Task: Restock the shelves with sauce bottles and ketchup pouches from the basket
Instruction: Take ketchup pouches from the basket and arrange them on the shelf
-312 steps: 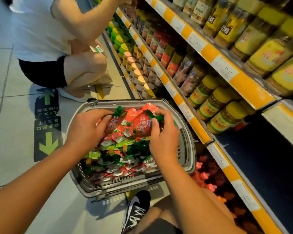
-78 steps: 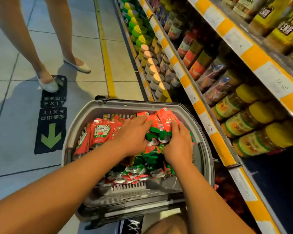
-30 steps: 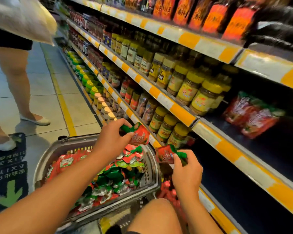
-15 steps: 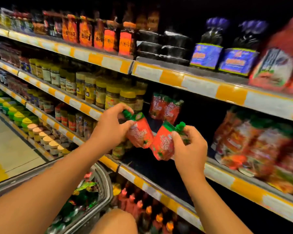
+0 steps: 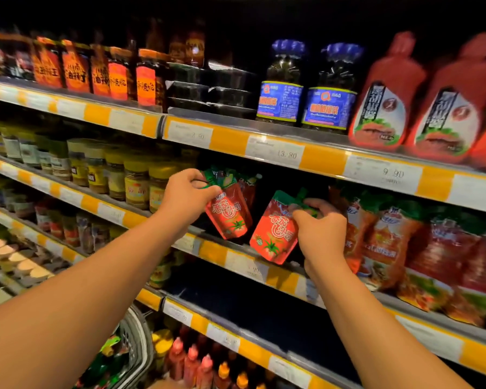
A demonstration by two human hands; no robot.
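Observation:
My left hand (image 5: 187, 200) pinches the green top of a red ketchup pouch (image 5: 230, 217), which hangs tilted over the middle shelf's front edge (image 5: 216, 252). My right hand (image 5: 321, 234) grips the spout end of a second red ketchup pouch (image 5: 274, 234), its bottom touching or just above that shelf edge. More pouches of the same kind (image 5: 247, 183) stand further back in the dark shelf bay. The grey basket (image 5: 136, 341) with remaining pouches shows at the bottom left, partly hidden by my left forearm.
Larger red sauce pouches (image 5: 390, 242) stand right of my right hand. Yellow-lidded jars (image 5: 136, 183) stand left of my left hand. Above are dark jars with blue labels (image 5: 281, 85) and red squeeze bottles (image 5: 387, 96). Small sauce bottles (image 5: 205, 369) fill the bottom shelf.
Both hands lifted a pouch each out of the basket, up to the middle shelf, and have spread a little further apart. My view rose from the basket to the shelves.

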